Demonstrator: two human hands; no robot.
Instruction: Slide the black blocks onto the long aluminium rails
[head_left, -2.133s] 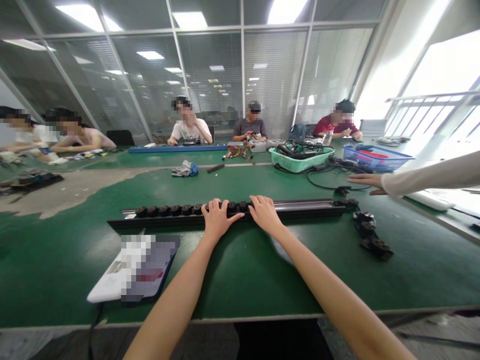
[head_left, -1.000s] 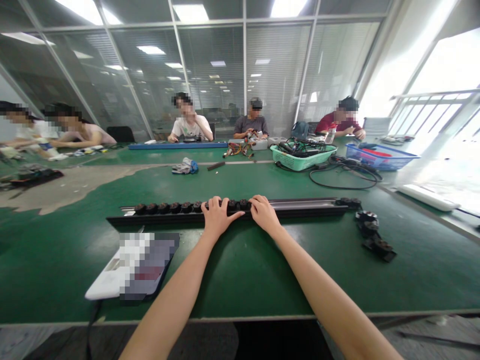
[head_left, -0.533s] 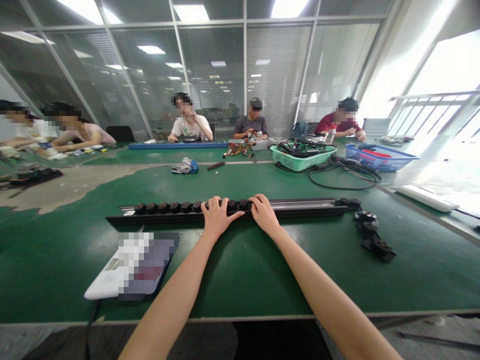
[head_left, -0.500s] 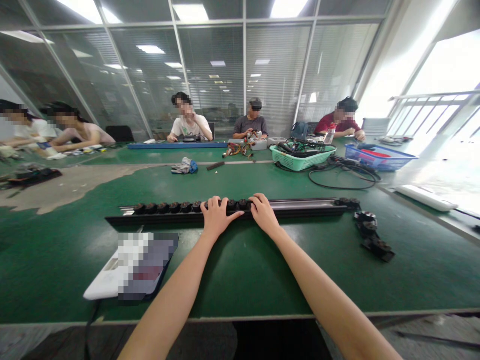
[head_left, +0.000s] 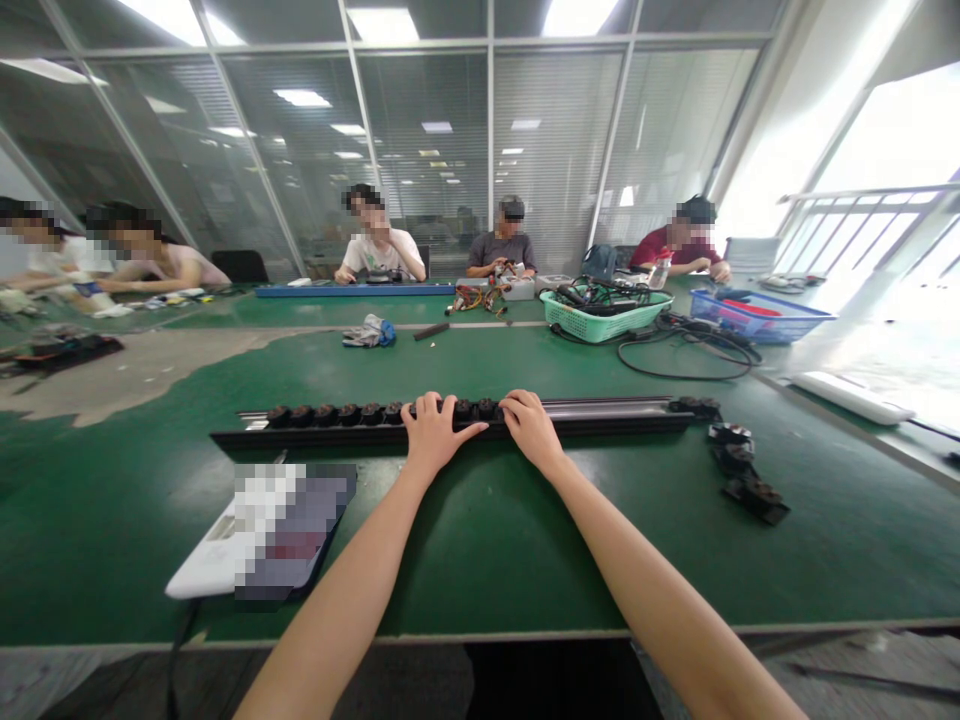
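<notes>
A long black metal rail (head_left: 615, 424) with a shiny inner channel lies crosswise on the green table. Several small black blocks (head_left: 349, 413) sit in a row in its left and middle part. My left hand (head_left: 435, 432) rests over this row with fingers and thumb spread, pressing on blocks partly hidden beneath it. Close by, my right hand (head_left: 531, 428) has its fingers bent together at the row's right end, against the last block (head_left: 486, 409); its fingertips are partly hidden. A loose chain of similar black blocks (head_left: 739, 458) trails off the rail's right end onto the table.
A white device with a dark panel (head_left: 217, 550) lies front left, its cable over the edge. Beyond the rail are a grey-blue glove (head_left: 369, 332), a green basket of cables (head_left: 600, 318), a blue basket (head_left: 761, 318) and a white bar (head_left: 853, 396). Several people sit across the table.
My right hand has shifted very slightly at the end of the row. My left hand, the rail and the blocks stay where they were.
</notes>
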